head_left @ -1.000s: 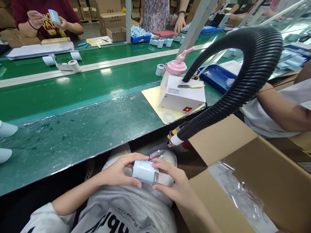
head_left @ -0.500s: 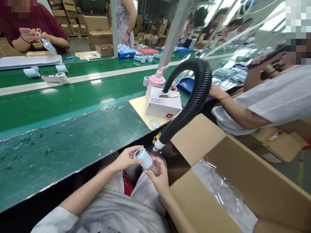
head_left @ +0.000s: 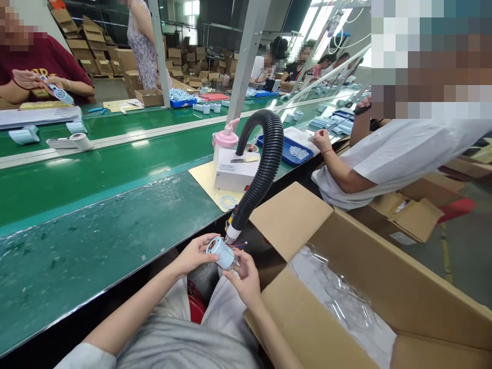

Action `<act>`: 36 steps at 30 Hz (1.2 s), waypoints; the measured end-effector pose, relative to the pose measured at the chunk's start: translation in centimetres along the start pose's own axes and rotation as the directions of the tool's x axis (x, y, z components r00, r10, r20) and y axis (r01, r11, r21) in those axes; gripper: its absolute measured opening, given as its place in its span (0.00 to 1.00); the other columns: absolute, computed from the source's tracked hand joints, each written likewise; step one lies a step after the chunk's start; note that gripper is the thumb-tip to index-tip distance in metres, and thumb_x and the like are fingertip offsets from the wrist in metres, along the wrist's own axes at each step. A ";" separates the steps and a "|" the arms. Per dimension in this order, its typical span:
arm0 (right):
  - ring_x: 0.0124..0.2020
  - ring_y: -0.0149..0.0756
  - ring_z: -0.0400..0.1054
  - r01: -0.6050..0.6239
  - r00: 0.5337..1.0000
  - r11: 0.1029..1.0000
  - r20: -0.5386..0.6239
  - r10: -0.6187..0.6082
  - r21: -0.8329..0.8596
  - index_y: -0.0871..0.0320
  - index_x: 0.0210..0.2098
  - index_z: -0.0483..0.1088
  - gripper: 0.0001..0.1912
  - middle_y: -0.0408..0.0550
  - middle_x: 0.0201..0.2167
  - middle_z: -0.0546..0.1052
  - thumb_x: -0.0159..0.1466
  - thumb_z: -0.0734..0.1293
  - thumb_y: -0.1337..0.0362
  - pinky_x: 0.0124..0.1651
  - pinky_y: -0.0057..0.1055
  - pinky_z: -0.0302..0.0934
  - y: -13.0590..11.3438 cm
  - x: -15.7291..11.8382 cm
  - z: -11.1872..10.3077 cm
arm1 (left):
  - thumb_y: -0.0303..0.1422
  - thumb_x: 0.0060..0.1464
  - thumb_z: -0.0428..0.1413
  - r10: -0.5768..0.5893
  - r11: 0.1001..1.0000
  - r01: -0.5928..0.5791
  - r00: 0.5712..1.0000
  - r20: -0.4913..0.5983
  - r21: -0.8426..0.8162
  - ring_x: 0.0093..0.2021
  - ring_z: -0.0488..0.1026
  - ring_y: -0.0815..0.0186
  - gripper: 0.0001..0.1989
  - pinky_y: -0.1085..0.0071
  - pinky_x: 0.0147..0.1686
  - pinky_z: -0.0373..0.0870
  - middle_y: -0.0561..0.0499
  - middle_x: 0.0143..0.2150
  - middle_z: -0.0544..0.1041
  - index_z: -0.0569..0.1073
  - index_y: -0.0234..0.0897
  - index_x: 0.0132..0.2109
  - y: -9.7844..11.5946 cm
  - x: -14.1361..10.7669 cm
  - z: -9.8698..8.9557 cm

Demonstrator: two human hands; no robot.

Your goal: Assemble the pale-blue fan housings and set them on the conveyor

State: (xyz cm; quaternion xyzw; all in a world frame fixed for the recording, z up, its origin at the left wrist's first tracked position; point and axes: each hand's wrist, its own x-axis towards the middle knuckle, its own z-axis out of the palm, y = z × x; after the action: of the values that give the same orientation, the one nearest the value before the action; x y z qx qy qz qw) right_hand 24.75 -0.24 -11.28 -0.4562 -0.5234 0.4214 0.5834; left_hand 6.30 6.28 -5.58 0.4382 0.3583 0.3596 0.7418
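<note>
A light blue cylindrical part point(head_left: 222, 252) with a clear piece at its lower end is held over my lap, tilted. My left hand point(head_left: 198, 253) grips its upper left end, fingers behind and thumb in front. At the clear end, my right hand point(head_left: 246, 277) has its fingers closed round the piece. Thin red and dark wires point(head_left: 239, 245) stick out beside the part. Just above it is the metal tip of a black corrugated hose point(head_left: 269, 154), which arches from a white box point(head_left: 230, 177) on the bench.
An open cardboard box point(head_left: 369, 256) with clear plastic pieces stands at right. A pink-lidded bottle point(head_left: 226, 139) and a blue tray point(head_left: 295, 152) are on the green bench point(head_left: 107, 225). Co-workers sit across and at right.
The view has turned to the right, shifting the bench and hose leftward. The blue part has moved slightly left in the picture, closer to the hose tip, still in both hands.
</note>
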 end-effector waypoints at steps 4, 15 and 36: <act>0.51 0.48 0.78 0.024 0.998 0.999 0.054 -0.022 -0.040 0.54 0.49 0.70 0.24 0.57 0.51 0.78 0.59 0.77 0.51 0.49 0.42 0.77 -1.2 -0.1 -0.1 | 0.41 0.36 0.77 0.004 1.000 -0.005 1.000 0.026 0.012 0.56 0.75 0.55 0.40 0.56 0.61 0.66 0.40 0.56 0.78 0.74 0.36 0.56 0.3 -1.3 -0.3; 0.54 0.48 0.77 0.291 0.883 0.920 0.443 -0.152 -0.264 0.52 0.52 0.72 0.20 0.54 0.50 0.81 0.63 0.76 0.60 0.58 0.43 0.72 -8.7 -1.3 -1.3 | 0.40 0.43 0.75 0.023 0.971 -0.069 0.980 0.200 0.231 0.56 0.74 0.55 0.38 0.59 0.56 0.71 0.42 0.59 0.74 0.72 0.42 0.61 1.9 -8.6 -0.6; 0.39 0.37 0.73 -0.458 0.768 0.888 0.519 0.375 0.036 0.53 0.49 0.69 0.29 0.48 0.41 0.78 0.58 0.77 0.43 0.38 0.26 0.71 -12.4 -2.0 0.6 | 0.39 0.50 0.71 0.265 0.767 -0.394 0.913 0.309 0.507 0.66 0.70 0.51 0.38 0.52 0.65 0.66 0.44 0.66 0.74 0.68 0.52 0.67 4.0 -12.2 -0.5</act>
State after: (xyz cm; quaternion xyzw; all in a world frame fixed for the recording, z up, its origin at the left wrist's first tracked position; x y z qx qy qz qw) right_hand 24.09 -4.95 0.31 -0.3882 -0.5054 0.6841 0.3546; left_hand -0.93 -2.44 0.50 0.7288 0.2805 0.3135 0.5402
